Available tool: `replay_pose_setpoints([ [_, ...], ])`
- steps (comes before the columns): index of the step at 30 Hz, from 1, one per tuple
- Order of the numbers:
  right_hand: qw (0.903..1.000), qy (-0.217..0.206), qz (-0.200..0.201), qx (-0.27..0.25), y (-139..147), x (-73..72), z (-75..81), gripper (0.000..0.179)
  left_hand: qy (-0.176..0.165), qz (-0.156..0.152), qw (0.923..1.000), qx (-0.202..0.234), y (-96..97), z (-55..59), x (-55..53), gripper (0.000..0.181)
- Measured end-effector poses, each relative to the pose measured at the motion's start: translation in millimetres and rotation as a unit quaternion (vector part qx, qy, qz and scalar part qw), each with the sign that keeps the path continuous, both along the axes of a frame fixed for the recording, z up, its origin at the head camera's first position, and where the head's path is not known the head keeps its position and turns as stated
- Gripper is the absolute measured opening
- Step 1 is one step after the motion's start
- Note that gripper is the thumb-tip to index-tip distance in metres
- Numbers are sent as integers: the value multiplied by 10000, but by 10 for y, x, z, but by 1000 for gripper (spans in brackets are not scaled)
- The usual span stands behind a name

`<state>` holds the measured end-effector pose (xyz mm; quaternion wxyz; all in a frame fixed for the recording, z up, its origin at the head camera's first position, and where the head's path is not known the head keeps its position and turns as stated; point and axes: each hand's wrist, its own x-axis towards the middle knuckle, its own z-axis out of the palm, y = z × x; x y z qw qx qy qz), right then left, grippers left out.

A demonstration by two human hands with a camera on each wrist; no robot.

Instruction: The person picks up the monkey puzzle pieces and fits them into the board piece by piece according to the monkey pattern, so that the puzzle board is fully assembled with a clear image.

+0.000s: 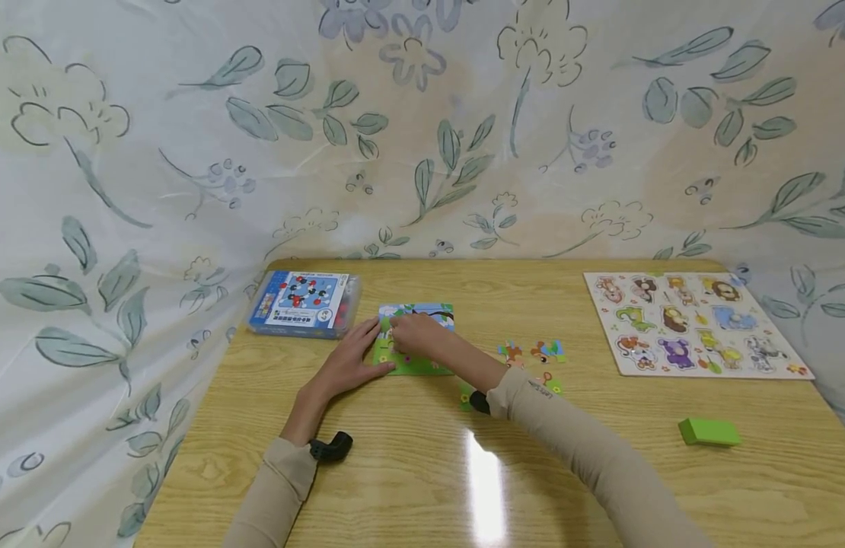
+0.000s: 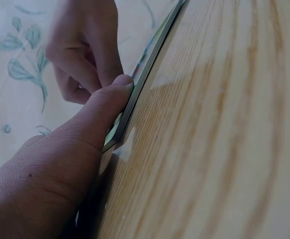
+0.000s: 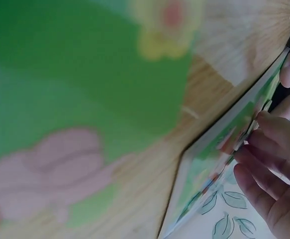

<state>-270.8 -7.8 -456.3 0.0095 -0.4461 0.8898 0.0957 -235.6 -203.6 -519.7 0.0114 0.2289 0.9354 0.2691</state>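
At the bottom of the head view, two beige sleeves [image 1: 275, 487] are cut off above a glossy wood-grain table [image 1: 395, 472] streaked with glare. A green block [image 1: 710, 432] lies to the right; the right forearm [image 1: 473, 360] partly covers loose puzzle pieces [image 1: 547, 352]. Beyond, the left hand [image 1: 349, 361] rests, thumb spread, against the corner of a picture board [image 1: 422, 367]. The right hand [image 1: 417, 335] bends over that board, hiding its picture; whether it pinches a piece I cannot tell. Farther back lie a box [image 1: 306, 301] and an animal board [image 1: 693, 365], before flowered cloth [image 1: 395, 190].

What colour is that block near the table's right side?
The block is green; the head view shows it best.
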Motion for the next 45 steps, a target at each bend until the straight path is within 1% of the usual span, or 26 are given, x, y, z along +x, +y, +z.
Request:
replay_pose_setpoints([
  [5, 9998, 105, 172, 21, 32, 15, -20, 22, 25, 14, 10000, -37, -8, -5, 7, 89],
  [13, 9999, 21, 98, 125, 24, 10, -25, 28, 31, -32, 10000, 50, -1, 1, 14, 87],
  [16, 9997, -137, 175, -34, 54, -5, -15, 27, 67, -65, 9999, -41, -2, 4, 10, 84],
  [18, 9989, -268, 285, -258, 90, -18, -15, 25, 104, -85, 9998, -139, -2, 6, 4, 82],
  [23, 9927, -556, 651, -850, 200, -52, -36, 19, 149, -105, 9990, -418, 14, 24, -7, 79],
  [26, 9903, -653, 758, -961, 240, -67, -44, 17, 201, -141, 9981, -571, 31, 42, -3, 78],
  [31, 9908, -751, 750, -840, 252, -50, -51, 17, 392, -220, 9960, -770, 45, 61, 18, 77],
  [33, 9911, -723, 747, -825, 247, -28, -53, 18, 438, -229, 9952, -839, 52, 69, 27, 77],
  [36, 9929, -539, 713, -781, 234, 3, -52, 19, 552, -231, 9940, -911, 68, 90, 40, 76],
  [40, 9960, -332, 633, -543, 207, 20, -42, 21, 704, -211, 9913, -1097, 93, 128, 49, 75],
  [42, 9964, -348, 600, -481, 195, 15, -30, 22, 697, -197, 9900, -1213, 109, 152, 47, 74],
  [45, 9964, -408, 626, -394, 196, -9, 7, 24, 534, -125, 9897, -1323, 126, 191, 32, 69],
])
